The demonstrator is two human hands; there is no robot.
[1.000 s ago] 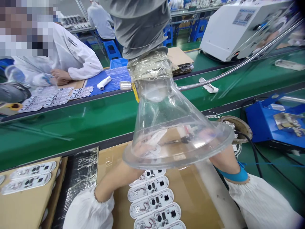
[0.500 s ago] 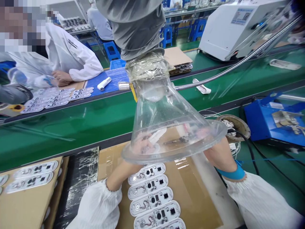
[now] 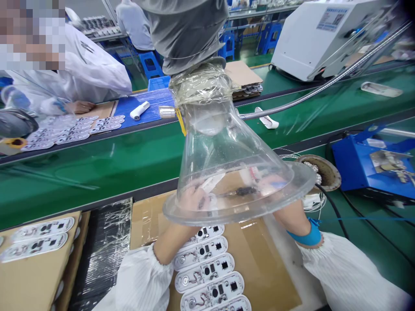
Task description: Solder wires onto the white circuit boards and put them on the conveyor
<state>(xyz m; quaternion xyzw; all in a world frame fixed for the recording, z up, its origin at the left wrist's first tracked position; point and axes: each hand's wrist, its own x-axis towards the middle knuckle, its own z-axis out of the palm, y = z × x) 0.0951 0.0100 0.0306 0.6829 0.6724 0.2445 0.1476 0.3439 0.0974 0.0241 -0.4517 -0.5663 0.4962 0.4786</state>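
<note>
Clear glossy plastic funnel (image 3: 227,151); matt cardboard (image 3: 259,268); smooth white circuit boards (image 3: 204,272).

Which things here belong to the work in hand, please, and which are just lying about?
In hand: left hand holding board; right hand holding iron; hood; board row.
Lying about: roller; blue box; machine; left boards.

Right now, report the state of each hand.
Left hand: closed on a white oval circuit board, seen through the clear plastic funnel hood.
Right hand: closed on a dark-tipped pen-shaped tool, likely a soldering iron.
</note>
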